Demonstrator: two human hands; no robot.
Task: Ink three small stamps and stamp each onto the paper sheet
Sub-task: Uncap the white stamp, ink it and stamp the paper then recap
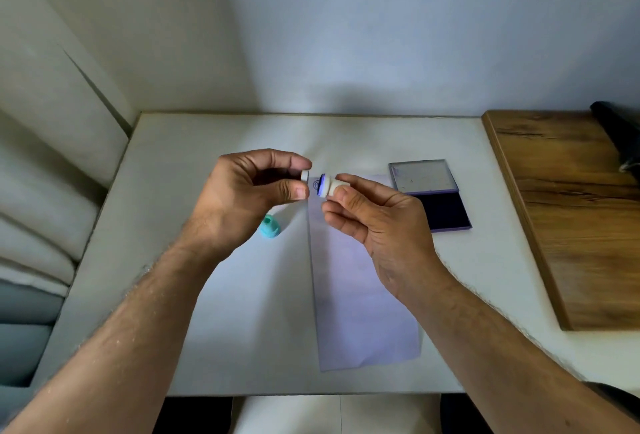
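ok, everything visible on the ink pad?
The ink pad lies open and flat on the white table, right of the paper sheet. Purple-edged rectangular case: the hinged lid, grey and shiny inside, is folded back on the far side; the near half holds the dark blue pad. Neither hand touches it.

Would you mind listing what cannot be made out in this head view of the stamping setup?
- Third stamp: only the white stamp in the right hand and a teal stamp on the table show.
- Teal stamp: partly behind the left hand.
- Cap in the left hand: mostly covered by fingers.
- Print on the paper sheet between the hands: too small to read.
- Dark object on the wooden board: cut off by the right edge.
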